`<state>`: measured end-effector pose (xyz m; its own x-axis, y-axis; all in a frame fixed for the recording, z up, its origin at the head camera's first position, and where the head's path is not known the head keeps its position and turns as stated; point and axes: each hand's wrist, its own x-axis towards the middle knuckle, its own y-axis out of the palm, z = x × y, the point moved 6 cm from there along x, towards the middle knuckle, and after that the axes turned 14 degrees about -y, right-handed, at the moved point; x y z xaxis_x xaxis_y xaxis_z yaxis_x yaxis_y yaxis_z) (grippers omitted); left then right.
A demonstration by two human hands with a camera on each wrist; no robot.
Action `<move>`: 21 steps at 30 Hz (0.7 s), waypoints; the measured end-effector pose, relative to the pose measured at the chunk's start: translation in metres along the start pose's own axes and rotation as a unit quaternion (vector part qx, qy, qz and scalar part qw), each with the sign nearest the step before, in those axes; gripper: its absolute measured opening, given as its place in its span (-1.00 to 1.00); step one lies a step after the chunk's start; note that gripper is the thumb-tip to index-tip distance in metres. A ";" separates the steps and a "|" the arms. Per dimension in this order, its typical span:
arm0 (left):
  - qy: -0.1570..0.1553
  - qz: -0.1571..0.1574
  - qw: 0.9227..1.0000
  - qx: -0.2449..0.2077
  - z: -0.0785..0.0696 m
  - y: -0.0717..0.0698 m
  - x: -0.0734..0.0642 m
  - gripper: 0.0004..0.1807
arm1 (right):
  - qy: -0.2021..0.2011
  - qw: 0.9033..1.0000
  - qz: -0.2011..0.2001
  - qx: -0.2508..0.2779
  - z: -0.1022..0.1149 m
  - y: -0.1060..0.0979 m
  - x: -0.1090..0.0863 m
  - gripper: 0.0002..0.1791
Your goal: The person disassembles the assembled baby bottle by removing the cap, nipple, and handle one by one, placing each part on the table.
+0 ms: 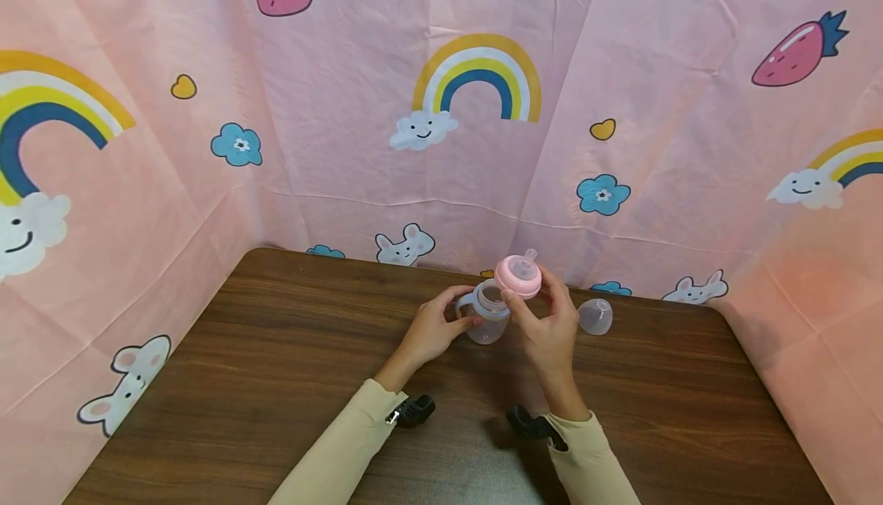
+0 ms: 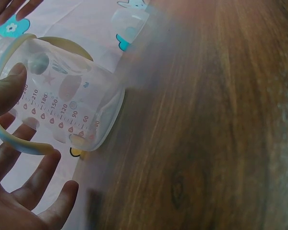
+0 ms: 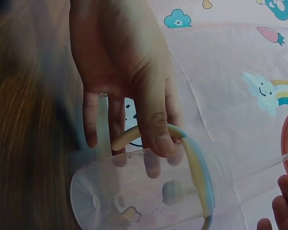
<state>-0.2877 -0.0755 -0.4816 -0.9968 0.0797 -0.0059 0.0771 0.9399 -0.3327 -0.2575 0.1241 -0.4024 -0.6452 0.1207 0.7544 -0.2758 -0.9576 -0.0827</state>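
My left hand grips a clear baby bottle around its upper body, thumb on the near side and fingers behind. The bottle has a yellow and blue handle ring and printed volume marks, seen in the left wrist view. Just above and right of its open mouth, my right hand holds a pink collar with a clear nipple. From this collar a thin straw runs toward the bottle mouth in the right wrist view.
A clear dome cap lies on the brown wooden table, right of my right hand. Behind the table's far edge hangs a pink printed cloth. Black wrist straps sit at both sleeve ends.
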 end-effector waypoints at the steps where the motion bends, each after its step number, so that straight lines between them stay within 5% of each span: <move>1: 0.001 0.000 1.000 0.000 0.000 0.000 0.000 -0.42 | 0.000 1.000 0.000 0.001 0.000 0.000 0.000 -0.40; 21: 0.002 0.001 1.000 -0.003 0.000 0.000 -0.001 -0.43 | 0.010 1.000 -0.008 0.003 0.004 -0.006 0.004 -0.40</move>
<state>-0.2869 -0.0757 -0.4819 -0.9965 0.0838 -0.0022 0.0799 0.9418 -0.3265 -0.2555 0.1292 -0.3961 -0.6558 0.1408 0.7417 -0.2811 -0.9573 -0.0669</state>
